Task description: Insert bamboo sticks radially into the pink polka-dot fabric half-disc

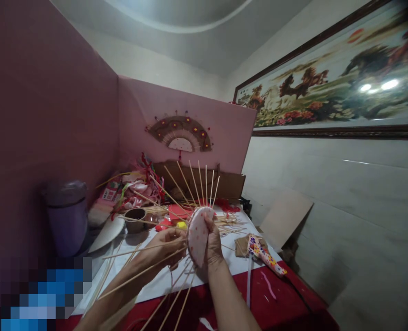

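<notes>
Near the centre of the frame, the right hand (213, 243), its forearm rising from the bottom edge right of centre, is closed around the straight side of a dotted half-round piece (197, 236), thumb on its face, while thin sticks (206, 184) fan from the curved edge. The left hand (169, 242), its forearm slanting in from the lower left, bends its fingers together beside that curved edge; whether they pinch anything I cannot tell.
</notes>
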A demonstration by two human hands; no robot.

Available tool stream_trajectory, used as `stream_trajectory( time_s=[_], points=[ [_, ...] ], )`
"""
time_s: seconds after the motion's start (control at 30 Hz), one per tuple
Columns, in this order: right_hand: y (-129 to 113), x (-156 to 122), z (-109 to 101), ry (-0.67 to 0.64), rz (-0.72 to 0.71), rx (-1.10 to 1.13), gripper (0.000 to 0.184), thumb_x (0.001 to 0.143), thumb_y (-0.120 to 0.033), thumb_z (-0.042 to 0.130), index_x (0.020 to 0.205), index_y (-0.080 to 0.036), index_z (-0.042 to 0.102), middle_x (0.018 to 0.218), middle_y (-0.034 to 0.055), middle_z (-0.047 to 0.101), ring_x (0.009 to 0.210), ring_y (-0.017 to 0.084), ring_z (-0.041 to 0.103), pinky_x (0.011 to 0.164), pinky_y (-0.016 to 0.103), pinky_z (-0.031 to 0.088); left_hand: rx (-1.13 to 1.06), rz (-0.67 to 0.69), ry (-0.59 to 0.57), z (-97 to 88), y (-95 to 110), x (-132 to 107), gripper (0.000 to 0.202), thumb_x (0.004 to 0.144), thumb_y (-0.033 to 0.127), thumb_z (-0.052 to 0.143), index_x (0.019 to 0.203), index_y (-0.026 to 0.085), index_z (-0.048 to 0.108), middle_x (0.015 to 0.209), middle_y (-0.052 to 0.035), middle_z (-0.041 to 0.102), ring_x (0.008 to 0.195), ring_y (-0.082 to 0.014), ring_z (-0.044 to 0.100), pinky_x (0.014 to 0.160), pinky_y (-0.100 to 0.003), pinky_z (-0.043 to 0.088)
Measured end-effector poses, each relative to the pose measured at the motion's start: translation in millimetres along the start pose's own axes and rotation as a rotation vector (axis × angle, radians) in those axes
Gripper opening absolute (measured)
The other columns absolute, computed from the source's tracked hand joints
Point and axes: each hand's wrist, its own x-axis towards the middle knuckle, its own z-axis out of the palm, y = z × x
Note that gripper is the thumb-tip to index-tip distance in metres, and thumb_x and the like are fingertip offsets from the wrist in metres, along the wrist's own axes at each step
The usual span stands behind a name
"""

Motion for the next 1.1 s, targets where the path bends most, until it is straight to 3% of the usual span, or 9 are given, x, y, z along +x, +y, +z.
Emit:
stream_trajectory(
  time_s=[0.13, 0.3, 0.47, 0.67, 0.8, 1.1],
  points=[
    [0.5, 2.3, -3.2, -0.001, 0.005, -0.026, 0.034, 0.071, -0.044, 0.057, 0.078, -0.011, 0.064, 0.06, 0.0044, 0.066, 0.048, 0.015, 0.059, 0.043, 0.025, 0.046, -0.048, 0.085, -0.003, -4.1, -7.0, -1.9, 0.018, 0.071, 0.022, 0.065, 0.084, 0.013, 0.058, 0.068, -0.002, 0.056, 0.055, -0.0074, 0.047, 0.05, -0.02, 0.031],
    [3.4, 3.8, -4.1, 0.015, 0.015, -0.047, 0.035, 0.072, -0.043, 0.056, 0.08, -0.01, 0.065, 0.062, 0.0062, 0.067, 0.05, 0.015, 0.059, 0.046, 0.025, 0.048, -0.142, 0.068, -0.032, -8.3, -16.1, -3.8, 0.023, 0.07, 0.024, 0.066, 0.089, 0.014, 0.058, 0.064, 0.0002, 0.052, 0.052, -0.0066, 0.043, 0.047, -0.02, 0.027],
    [6.5, 2.5, -1.9, 0.023, 0.042, -0.056, 0.033, 0.071, -0.041, 0.057, 0.08, -0.009, 0.065, 0.064, 0.0068, 0.068, 0.049, 0.015, 0.059, 0.044, 0.024, 0.046, 0.083, 0.094, 0.099, -9.1, -19.6, -3.2, 0.026, 0.067, 0.034, 0.067, 0.063, 0.011, 0.055, 0.05, 0.0007, 0.05, 0.045, -0.0063, 0.04, 0.046, -0.02, 0.027],
    [7.6, 1.6, 1.5, 0.054, 0.013, -0.039, 0.031, 0.072, -0.038, 0.057, 0.082, -0.01, 0.065, 0.063, 0.0059, 0.068, 0.05, 0.014, 0.06, 0.046, 0.023, 0.048, 0.076, 0.038, 0.233, -3.6, -21.7, 0.1, 0.036, 0.059, 0.044, 0.07, 0.065, 0.015, 0.05, 0.044, 0.0061, 0.044, 0.036, -0.003, 0.027, 0.037, -0.018, 0.011],
    [8.1, -0.6, 5.1, 0.076, 0.028, -0.05, 0.033, 0.073, -0.04, 0.055, 0.081, -0.01, 0.066, 0.064, 0.0071, 0.068, 0.049, 0.015, 0.06, 0.043, 0.024, 0.047, 0.087, 0.022, 0.301, -5.1, -25.2, 5.4, 0.042, 0.052, 0.051, 0.07, 0.063, 0.016, 0.049, 0.037, 0.0102, 0.034, 0.032, -0.0019, 0.02, 0.034, -0.017, 0.01],
    [16.8, 2.5, -0.9, 0.088, 0.023, -0.037, 0.029, 0.072, -0.037, 0.057, 0.078, -0.011, 0.066, 0.065, 0.0064, 0.069, 0.05, 0.014, 0.061, 0.049, 0.025, 0.05, 0.054, 0.018, 0.244, -1.1, -24.8, 2.1, 0.042, 0.057, 0.055, 0.065, 0.066, 0.017, 0.049, 0.032, 0.0122, 0.028, 0.029, -0.0022, 0.015, 0.031, -0.018, 0.009]
  ],
)
